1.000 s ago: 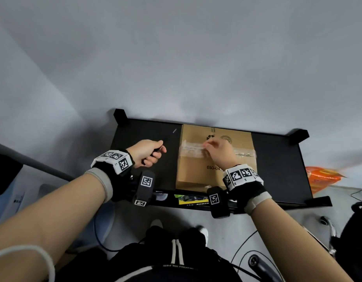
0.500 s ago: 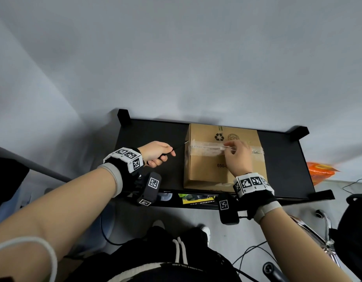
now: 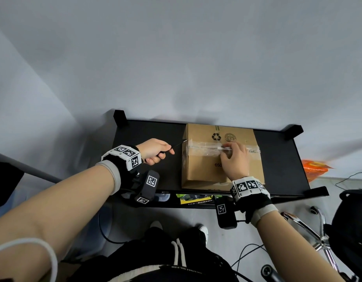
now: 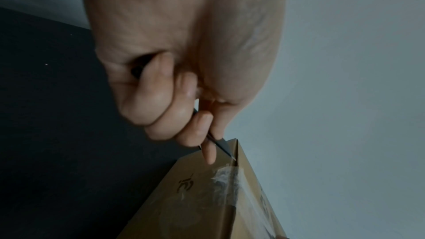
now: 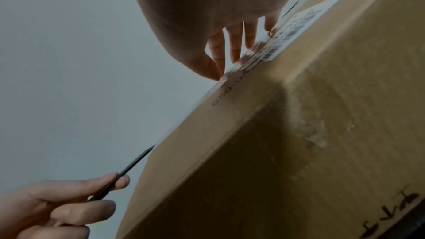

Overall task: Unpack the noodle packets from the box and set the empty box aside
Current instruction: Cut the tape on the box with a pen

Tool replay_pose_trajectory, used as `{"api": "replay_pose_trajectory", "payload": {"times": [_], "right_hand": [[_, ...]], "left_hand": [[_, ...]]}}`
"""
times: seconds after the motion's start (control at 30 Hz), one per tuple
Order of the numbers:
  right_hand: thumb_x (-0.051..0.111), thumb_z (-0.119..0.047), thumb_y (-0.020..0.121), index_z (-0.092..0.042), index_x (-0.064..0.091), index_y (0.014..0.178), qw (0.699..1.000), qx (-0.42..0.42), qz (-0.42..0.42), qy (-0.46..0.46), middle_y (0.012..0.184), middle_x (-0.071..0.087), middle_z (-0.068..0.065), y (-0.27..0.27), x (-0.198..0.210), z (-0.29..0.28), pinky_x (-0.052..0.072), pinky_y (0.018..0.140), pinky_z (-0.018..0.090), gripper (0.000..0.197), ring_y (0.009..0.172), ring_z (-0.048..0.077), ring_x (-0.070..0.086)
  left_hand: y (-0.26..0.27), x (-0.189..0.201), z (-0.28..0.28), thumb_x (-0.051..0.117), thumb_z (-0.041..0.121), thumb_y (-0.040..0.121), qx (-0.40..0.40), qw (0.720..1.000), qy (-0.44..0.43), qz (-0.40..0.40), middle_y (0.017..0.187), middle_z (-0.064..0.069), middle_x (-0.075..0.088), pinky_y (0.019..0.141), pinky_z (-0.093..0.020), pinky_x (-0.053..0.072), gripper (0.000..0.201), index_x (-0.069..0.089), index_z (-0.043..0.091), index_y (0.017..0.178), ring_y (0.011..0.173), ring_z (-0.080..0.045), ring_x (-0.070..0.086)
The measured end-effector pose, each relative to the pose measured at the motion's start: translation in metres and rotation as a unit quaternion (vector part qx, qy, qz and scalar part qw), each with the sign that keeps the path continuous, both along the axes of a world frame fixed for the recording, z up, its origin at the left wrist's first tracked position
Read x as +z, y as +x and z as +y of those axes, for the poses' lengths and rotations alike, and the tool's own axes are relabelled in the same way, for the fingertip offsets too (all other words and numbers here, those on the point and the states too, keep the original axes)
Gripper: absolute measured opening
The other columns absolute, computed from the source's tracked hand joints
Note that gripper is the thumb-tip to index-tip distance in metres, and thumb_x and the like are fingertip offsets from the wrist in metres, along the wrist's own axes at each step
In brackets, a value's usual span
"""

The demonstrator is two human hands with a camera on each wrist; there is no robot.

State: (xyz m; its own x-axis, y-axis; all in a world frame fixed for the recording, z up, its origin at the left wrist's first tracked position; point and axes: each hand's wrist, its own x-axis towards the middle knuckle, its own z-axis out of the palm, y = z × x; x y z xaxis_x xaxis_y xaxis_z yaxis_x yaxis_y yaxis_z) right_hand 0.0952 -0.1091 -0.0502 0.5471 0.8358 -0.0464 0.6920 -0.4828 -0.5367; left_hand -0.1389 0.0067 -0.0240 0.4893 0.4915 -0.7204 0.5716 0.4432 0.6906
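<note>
The cardboard box (image 3: pixel 204 165) is sitting closed on the black tabletop (image 3: pixel 147 135), just to the right of the left hand (image 3: pixel 155 150) and directly under the right hand (image 3: pixel 235 159). The left hand is gripping a thin dark blade (image 4: pixel 222 145) with fingers and thumb curled round its handle, and the tip is touching the box's upper left edge where the clear tape (image 3: pixel 202 149) is running across the top. The right hand is resting on the box top with fingers fairly straight, fingertips (image 5: pixel 234 55) pressing down on the tape beside a white barcode label (image 5: pixel 282 43). The noodle packets are not showing, the box lid being taped down.

Beyond the right hand, off the tabletop's right end, an orange packet (image 3: pixel 316 169) is lying on the floor. Nearer the person, below the right wrist, a chrome chair base (image 3: pixel 310 231) and loose cables (image 3: pixel 247 255) are lying on the floor.
</note>
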Motion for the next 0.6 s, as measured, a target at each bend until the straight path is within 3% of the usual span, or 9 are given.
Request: {"api": "replay_pose_trajectory", "payload": {"times": [0.23, 0.6], "right_hand": [[0.055, -0.016, 0.084, -0.014, 0.061, 0.113, 1.000, 0.006, -0.006, 0.013, 0.134, 0.049, 0.006, -0.001, -0.004, -0.002, 0.030, 0.109, 0.036, 0.030, 0.127, 0.025, 0.038], [0.055, -0.011, 0.088, -0.013, 0.058, 0.122, 0.999, 0.013, 0.018, 0.041, 0.144, 0.043, 0.007, -0.001, -0.016, 0.000, 0.013, 0.117, 0.036, 0.034, 0.141, 0.027, 0.024]], "left_hand": [[0.002, 0.000, 0.003, 0.038, 0.025, 0.099, -0.017, 1.000, -0.016, 0.015, 0.058, 0.002, 0.033, 0.027, -0.012, 0.017, 0.026, 0.061, 0.012, 0.097, 0.030, -0.002, 0.023], [-0.006, -0.006, -0.005, 0.041, 0.026, 0.098, -0.043, 0.998, -0.032, 0.017, 0.056, 0.004, 0.032, 0.028, -0.013, 0.015, 0.027, 0.063, 0.013, 0.094, 0.032, -0.002, 0.021]]}}
